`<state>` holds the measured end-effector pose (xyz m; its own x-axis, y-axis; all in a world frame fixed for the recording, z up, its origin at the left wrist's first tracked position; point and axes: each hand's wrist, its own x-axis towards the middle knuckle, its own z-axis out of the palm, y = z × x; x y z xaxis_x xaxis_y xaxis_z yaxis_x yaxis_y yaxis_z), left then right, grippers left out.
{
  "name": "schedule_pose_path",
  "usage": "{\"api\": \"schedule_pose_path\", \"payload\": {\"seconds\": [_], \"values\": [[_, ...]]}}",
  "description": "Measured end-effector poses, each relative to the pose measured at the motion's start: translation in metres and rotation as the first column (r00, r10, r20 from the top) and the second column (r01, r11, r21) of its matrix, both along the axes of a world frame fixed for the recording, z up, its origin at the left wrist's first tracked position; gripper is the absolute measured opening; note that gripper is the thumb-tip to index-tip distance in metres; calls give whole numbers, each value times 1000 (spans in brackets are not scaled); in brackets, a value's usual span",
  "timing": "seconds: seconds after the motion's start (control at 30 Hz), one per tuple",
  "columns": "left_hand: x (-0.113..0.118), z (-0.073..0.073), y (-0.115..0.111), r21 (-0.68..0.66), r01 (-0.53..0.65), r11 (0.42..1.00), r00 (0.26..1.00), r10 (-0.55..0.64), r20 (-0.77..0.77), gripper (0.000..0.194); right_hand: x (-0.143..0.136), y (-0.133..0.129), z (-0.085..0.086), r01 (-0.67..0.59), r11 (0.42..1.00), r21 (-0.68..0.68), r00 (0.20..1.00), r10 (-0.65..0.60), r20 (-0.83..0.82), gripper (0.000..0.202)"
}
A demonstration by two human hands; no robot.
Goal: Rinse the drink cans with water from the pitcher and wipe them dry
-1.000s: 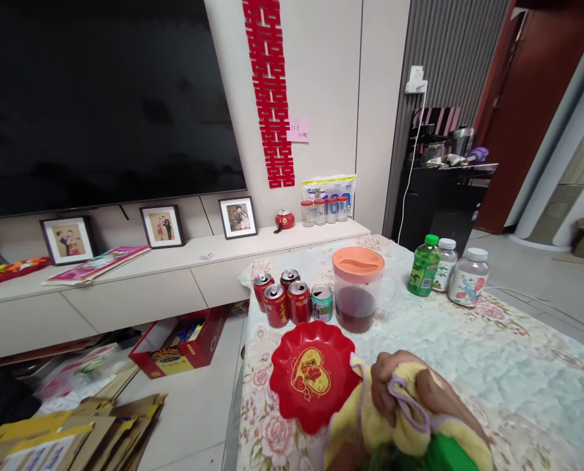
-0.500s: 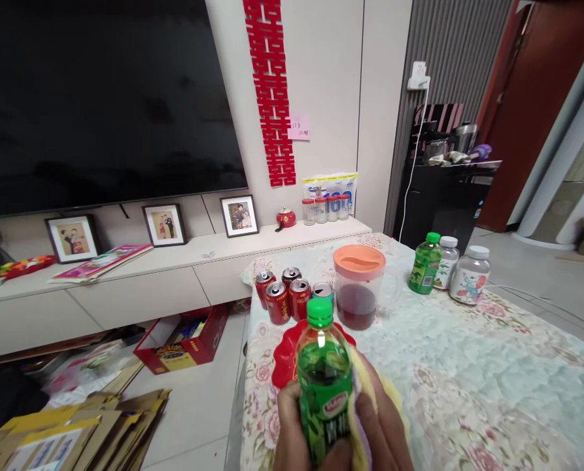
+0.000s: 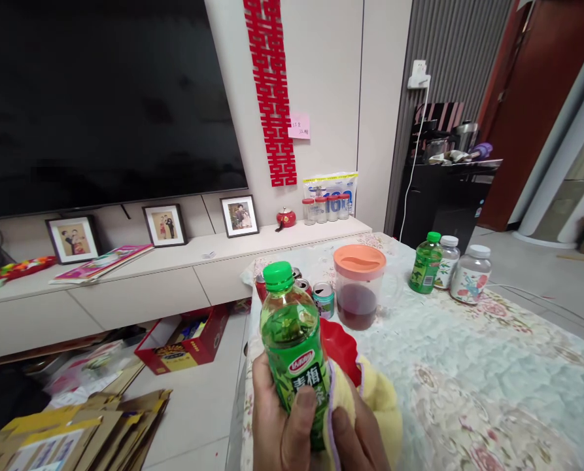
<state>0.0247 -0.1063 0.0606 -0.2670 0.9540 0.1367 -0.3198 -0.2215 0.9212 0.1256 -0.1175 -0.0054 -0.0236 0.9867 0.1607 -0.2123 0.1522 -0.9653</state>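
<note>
A green-capped bottle (image 3: 294, 340) with a green label stands nearly upright, tilted a little left, in my left hand (image 3: 279, 418), whose fingers and thumb wrap its lower part. My right hand (image 3: 360, 432) grips a yellow cloth (image 3: 382, 405) with a purple edge, pressed against the bottle's right side. Behind the bottle, a red scalloped dish (image 3: 339, 347) shows in part. Red cans (image 3: 260, 288), partly hidden by the bottle, and a teal can (image 3: 324, 301) stand beyond it, beside a pitcher (image 3: 358, 304) of dark liquid with an orange lid.
Another green bottle (image 3: 425, 265) and two white-capped jars (image 3: 471, 278) stand at the back right of the floral tablecloth (image 3: 468, 379). Behind runs a white cabinet (image 3: 139, 288) with photo frames and small jars. A red box (image 3: 188, 350) and flattened cardboard (image 3: 76, 432) lie on the floor, left.
The held bottle has moved left and up and now covers several cans. Both hands and the cloth have shifted left with it, uncovering the teal can and the dish's right part.
</note>
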Motion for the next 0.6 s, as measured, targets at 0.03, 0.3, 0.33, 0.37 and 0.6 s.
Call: {"api": "schedule_pose_path", "payload": {"seconds": [0.03, 0.3, 0.33, 0.37, 0.6], "values": [[0, -2, 1, 10, -7, 1000, 1000, 6, 20, 76, -1, 2, 6, -33, 999, -43, 997, 30, -78, 66], [-5, -19, 6, 67, -58, 996, 998, 58, -1, 92, -6, 22, 20, -359, 931, -69, 861, 302, -410, 69], [-5, -21, 6, 56, -68, 996, 998, 69, -6, 92, -6, 22, 18, -362, 930, -62, 856, 305, -418, 68], [-6, -22, 5, 36, -81, 996, 997, 81, -9, 92, -6, 22, 17, -363, 930, -53, 853, 308, -422, 67], [-6, -19, 3, -43, -158, 987, 987, 157, -18, 81, -3, 19, 19, -376, 925, -47, 879, 341, -333, 71]]}}
